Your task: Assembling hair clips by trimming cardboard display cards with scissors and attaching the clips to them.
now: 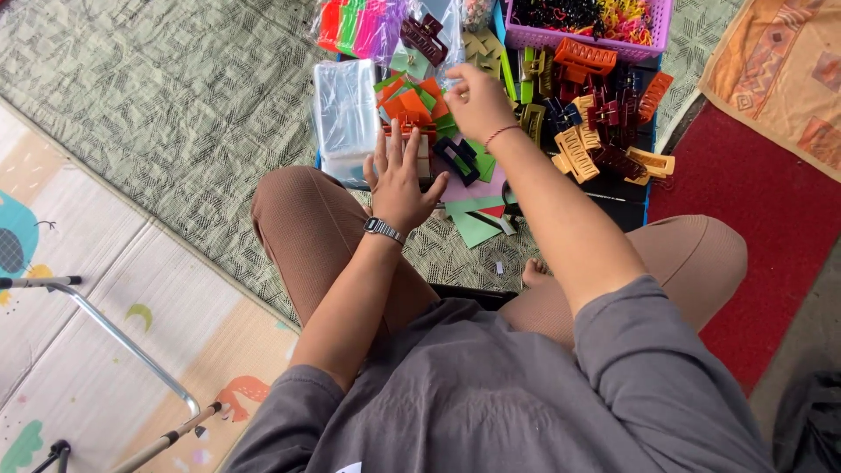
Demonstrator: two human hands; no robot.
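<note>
I sit cross-legged on a patterned mat. My left hand [400, 178], with a watch on its wrist, hovers with fingers spread over a small stack of cards and holds nothing. Just right of it lies a black claw hair clip [455, 159] on green and pink cards [474, 203]. My right hand [477, 102] reaches farther out, its fingers pinched on the bottom edge of a clear plastic bag [431, 35] that holds a dark maroon claw clip. Orange and green cards [412, 98] lie beneath it.
A stack of clear plastic sleeves [346, 114] lies at the left. Several claw clips [596, 114] in orange, yellow, maroon and olive fill a tray at the right. A purple basket [604, 37] of small clips stands behind. Neon packets [355, 24] are at the top. A metal stand [123, 342] lies at the lower left.
</note>
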